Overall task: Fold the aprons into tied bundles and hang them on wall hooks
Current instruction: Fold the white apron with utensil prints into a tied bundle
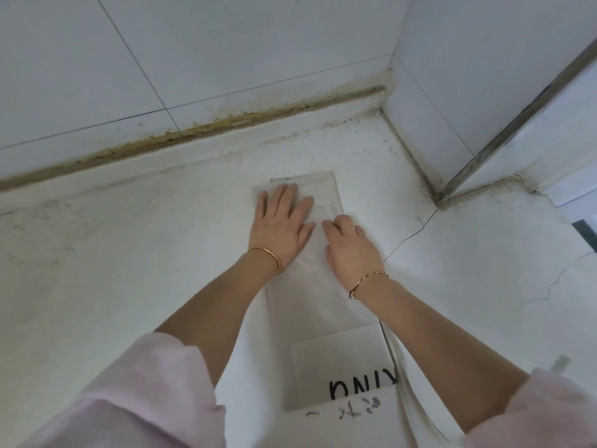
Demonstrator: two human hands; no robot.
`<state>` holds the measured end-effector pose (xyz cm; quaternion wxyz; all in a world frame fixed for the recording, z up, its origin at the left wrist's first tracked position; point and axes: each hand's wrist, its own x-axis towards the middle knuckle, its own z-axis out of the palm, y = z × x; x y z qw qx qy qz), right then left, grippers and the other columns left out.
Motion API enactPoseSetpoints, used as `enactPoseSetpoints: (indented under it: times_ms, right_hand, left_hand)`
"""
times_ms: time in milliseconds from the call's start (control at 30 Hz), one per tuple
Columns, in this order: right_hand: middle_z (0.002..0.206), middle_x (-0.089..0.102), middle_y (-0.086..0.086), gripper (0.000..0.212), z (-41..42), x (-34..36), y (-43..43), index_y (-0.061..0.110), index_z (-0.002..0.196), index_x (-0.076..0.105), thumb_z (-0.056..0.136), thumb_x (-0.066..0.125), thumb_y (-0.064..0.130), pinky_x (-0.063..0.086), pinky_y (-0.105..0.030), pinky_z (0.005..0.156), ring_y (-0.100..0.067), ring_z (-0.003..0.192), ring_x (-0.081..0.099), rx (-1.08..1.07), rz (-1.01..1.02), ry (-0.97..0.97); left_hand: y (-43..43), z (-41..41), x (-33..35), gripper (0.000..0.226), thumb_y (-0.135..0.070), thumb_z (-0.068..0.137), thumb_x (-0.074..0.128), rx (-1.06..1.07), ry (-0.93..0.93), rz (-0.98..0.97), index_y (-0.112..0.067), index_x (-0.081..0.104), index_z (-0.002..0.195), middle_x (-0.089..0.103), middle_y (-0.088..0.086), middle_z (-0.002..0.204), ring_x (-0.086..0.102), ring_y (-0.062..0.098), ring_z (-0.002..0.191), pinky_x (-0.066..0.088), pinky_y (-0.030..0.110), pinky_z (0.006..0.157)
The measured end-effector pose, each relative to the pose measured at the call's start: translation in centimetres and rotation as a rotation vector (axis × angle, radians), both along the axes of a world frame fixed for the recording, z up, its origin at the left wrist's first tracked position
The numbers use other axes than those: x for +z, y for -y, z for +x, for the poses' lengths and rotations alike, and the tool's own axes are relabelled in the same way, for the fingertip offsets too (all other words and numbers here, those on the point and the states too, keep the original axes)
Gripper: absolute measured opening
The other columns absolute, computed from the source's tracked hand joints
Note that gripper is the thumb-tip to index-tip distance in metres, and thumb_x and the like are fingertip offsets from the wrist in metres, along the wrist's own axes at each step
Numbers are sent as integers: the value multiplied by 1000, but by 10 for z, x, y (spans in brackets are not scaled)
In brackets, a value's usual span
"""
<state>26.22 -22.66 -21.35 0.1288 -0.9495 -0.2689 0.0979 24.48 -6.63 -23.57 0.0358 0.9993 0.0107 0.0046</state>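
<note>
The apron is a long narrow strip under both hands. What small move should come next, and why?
Probably fold the far end toward the near end. The apron already lies as a narrow strip on the counter. The left hand presses its far end and the right hand rests beside it with curled fingers, so shortening the strip seems due.

bright, even and soft, cool white all over; source of light not to be told. only faint, blurred shadow beside left hand and right hand, and under the forearms on the surface. dull sheen on the wall tiles. low contrast on the pale apron, its edges hard to pick out from the white beneath. sharp enough mid-frame, softer on the sleeves at the bottom. wide-angle bowing of straight lines toward the edges, plain along the metal strip at right.
</note>
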Motion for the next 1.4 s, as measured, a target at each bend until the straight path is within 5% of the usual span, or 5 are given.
enactPoseSetpoints:
  times_ms: [100,233,333,600,1400]
  right_hand:
    - [138,32,-9,48,4,2,4,11,142,33,94,42,9,45,-39,89,-30,110,43,12,-43,-54]
    - [136,34,-9,52,13,2,14,11,141,39,90,45,2,40,-30,96,-29,112,47,71,85,-168]
    - [128,48,-13,50,14,3,29,7,128,54,82,46,-11,38,-26,91,-30,106,54,103,250,-175]
    - [83,72,-13,39,-8,7,67,5,75,73,66,35,0,58,-47,66,-35,74,68,355,284,106]
    - [140,45,-1,63,-7,17,75,15,131,56,79,39,-16,31,-22,99,-23,126,43,343,3,-99]
  left_hand:
    - [-10,3,1,59,-52,98,16,86,-119,14,-30,4,151,-8,5,159,-10,22,146,-5,44,118]
    - [-29,-7,13,57,-41,99,31,291,-97,-104,-17,20,150,9,17,157,8,32,145,10,45,117]
    - [-40,-36,19,32,-15,88,47,-54,209,15,-3,53,117,54,24,127,54,41,113,48,47,90]
    - [-42,-108,19,43,-17,80,45,-691,81,62,-8,54,121,58,13,120,56,29,102,51,35,74]
    - [-12,-123,15,31,2,70,54,-622,339,277,-16,45,94,69,17,95,68,26,74,53,34,78]
